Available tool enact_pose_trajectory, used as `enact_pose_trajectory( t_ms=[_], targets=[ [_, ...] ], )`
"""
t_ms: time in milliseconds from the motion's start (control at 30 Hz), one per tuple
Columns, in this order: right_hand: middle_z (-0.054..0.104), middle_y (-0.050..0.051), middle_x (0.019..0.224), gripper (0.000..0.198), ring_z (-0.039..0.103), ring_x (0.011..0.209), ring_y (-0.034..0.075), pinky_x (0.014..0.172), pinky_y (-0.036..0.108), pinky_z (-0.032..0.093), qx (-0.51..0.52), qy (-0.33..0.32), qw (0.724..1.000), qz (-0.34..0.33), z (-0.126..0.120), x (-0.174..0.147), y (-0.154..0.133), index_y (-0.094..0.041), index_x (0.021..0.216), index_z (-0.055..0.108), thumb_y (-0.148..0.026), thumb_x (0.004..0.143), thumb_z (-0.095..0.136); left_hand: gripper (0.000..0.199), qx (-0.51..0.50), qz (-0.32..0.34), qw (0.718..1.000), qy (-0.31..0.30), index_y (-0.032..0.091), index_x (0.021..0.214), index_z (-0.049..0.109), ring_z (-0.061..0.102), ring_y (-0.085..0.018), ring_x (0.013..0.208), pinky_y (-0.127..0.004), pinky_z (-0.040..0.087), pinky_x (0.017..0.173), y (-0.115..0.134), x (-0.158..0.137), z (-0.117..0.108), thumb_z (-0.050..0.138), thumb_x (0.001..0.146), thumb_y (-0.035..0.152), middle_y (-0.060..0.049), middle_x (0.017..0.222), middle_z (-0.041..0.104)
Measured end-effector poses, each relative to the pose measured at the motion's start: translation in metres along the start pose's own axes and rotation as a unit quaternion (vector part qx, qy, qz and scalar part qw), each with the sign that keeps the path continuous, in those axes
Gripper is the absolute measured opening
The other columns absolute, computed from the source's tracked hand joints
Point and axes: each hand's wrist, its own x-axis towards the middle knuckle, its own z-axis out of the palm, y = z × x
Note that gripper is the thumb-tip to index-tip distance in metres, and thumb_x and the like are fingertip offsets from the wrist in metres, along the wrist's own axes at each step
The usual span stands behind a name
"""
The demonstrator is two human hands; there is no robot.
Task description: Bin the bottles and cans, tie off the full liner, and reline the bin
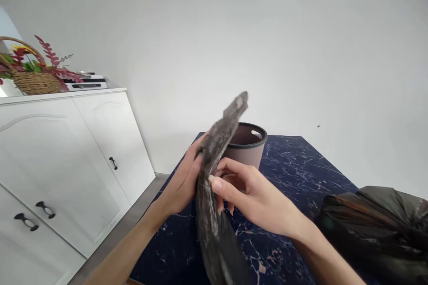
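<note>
A black plastic garbage bag (214, 213), bunched into a long narrow strip, hangs upright between my two hands. My left hand (185, 176) grips it from the left side, its fingers partly hidden behind the plastic. On the right, my right hand (249, 191) pinches the edge of the bag between thumb and index finger, the other fingers curled below. Just behind the bag stands a trash bin (245, 156), greyish pink with a dark rim and a handle hole; the bag and my right hand cover part of it.
The bin rests on a dark blue marbled table (294, 173). A full, knotted black bag (374, 227) lies at the right. White cabinets (67, 151) stand left, topped by a wicker basket (36, 82) with artificial flowers. A pale wall (267, 44) rises behind the table.
</note>
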Motion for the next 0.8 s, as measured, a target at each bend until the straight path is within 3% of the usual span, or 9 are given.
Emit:
enact_pose_trajectory(
  t_ms=[100,200,333,500,633,733,800],
  targets=[
    [0.067,-0.003,0.067,0.041,0.064,0.062,0.012,0.06,0.024,0.047,-0.038,0.029,0.999,-0.002,-0.001,0.0,0.001,-0.022,0.079,0.057,-0.054,0.1,0.072,0.056,-0.008,-0.008,0.998,-0.056,0.033,0.168,0.037,0.039,-0.028,0.16,-0.047,0.033,0.133,0.0,-0.005,0.0,0.032,0.115,0.05,-0.003,0.172,0.043],
    [0.066,-0.005,0.064,0.037,0.062,0.06,0.011,0.061,0.023,0.046,-0.052,0.06,0.997,0.004,-0.006,0.0,0.002,-0.023,0.079,0.056,-0.048,0.101,0.072,0.055,-0.008,-0.032,0.998,-0.052,0.032,0.168,0.038,0.032,-0.027,0.163,-0.045,0.025,0.137,-0.001,-0.007,-0.002,0.031,0.116,0.048,-0.001,0.175,0.038],
    [0.062,-0.007,0.063,0.031,0.057,0.059,0.01,0.059,0.023,0.042,-0.079,0.088,0.993,0.004,-0.012,0.001,0.003,-0.022,0.083,0.062,-0.044,0.101,0.073,0.055,-0.029,-0.066,0.997,-0.039,0.032,0.167,0.04,0.032,-0.027,0.163,-0.044,0.026,0.136,-0.004,-0.011,-0.005,0.036,0.115,0.05,0.001,0.175,0.038],
    [0.05,-0.007,0.062,0.037,0.042,0.059,0.01,0.056,0.025,0.032,-0.115,0.11,0.987,-0.014,-0.016,0.002,0.007,-0.022,0.082,0.061,-0.052,0.103,0.068,0.055,-0.054,-0.099,0.993,-0.046,0.037,0.167,0.038,0.033,-0.026,0.162,-0.044,0.028,0.135,-0.009,-0.017,-0.01,0.039,0.114,0.052,0.003,0.175,0.037],
    [0.048,-0.006,0.066,0.041,0.038,0.062,0.011,0.056,0.026,0.031,-0.12,0.121,0.985,-0.013,-0.019,0.003,0.009,-0.022,0.085,0.063,-0.057,0.105,0.062,0.047,-0.036,-0.106,0.993,-0.037,0.036,0.156,0.053,0.041,-0.026,0.157,-0.041,0.036,0.129,-0.013,-0.018,-0.012,0.04,0.114,0.052,0.0,0.171,0.043],
    [0.049,-0.005,0.066,0.04,0.039,0.062,0.011,0.057,0.026,0.032,-0.12,0.121,0.985,-0.015,-0.02,0.002,0.008,-0.021,0.084,0.063,-0.056,0.105,0.062,0.039,0.015,-0.095,0.993,0.062,0.031,0.142,0.061,0.052,-0.025,0.144,-0.038,0.045,0.119,-0.007,-0.021,-0.011,0.043,0.113,0.049,-0.005,0.154,0.058],
    [0.049,-0.006,0.065,0.037,0.04,0.062,0.011,0.057,0.027,0.032,-0.136,0.116,0.984,-0.021,-0.018,0.002,0.007,-0.021,0.083,0.064,-0.052,0.105,0.063,0.027,0.052,-0.073,0.983,0.161,0.026,0.123,0.062,0.065,-0.021,0.115,-0.033,0.052,0.099,0.003,-0.023,-0.009,0.047,0.112,0.045,-0.006,0.121,0.069]
  ],
)
